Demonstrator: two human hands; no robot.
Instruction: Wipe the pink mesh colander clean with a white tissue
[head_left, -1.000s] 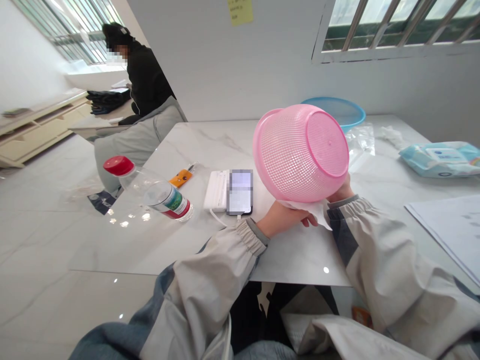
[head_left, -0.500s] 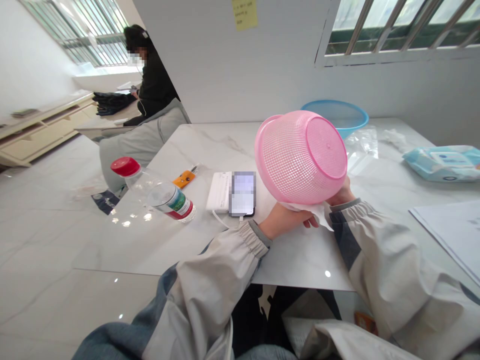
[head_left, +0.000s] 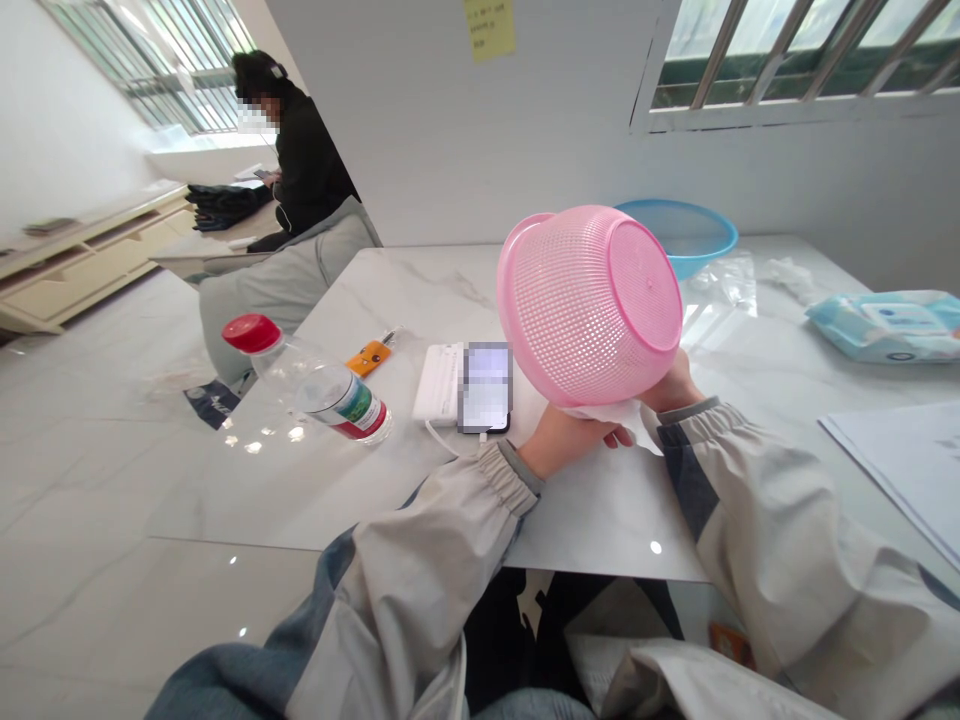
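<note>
A pink mesh colander is held tilted above the table, its round solid base turned to the right and partly towards me. My left hand is closed at its lower edge, fingers curled underneath. A white wipe shows between that hand and the colander, and its loose end hangs towards the right. On the far right side, my right hand grips the colander near the base; its fingers are mostly hidden behind the mesh.
Left of my hands lie a phone, a white power bank, an orange tag and a red-capped bottle. Behind stands a blue colander. A wipes pack and papers lie right. A person sits far left.
The pink colander has shifted slightly left and up, and my right hand has moved with it. My left hand stays nearly in place. Less of the wipe's loose end shows.
</note>
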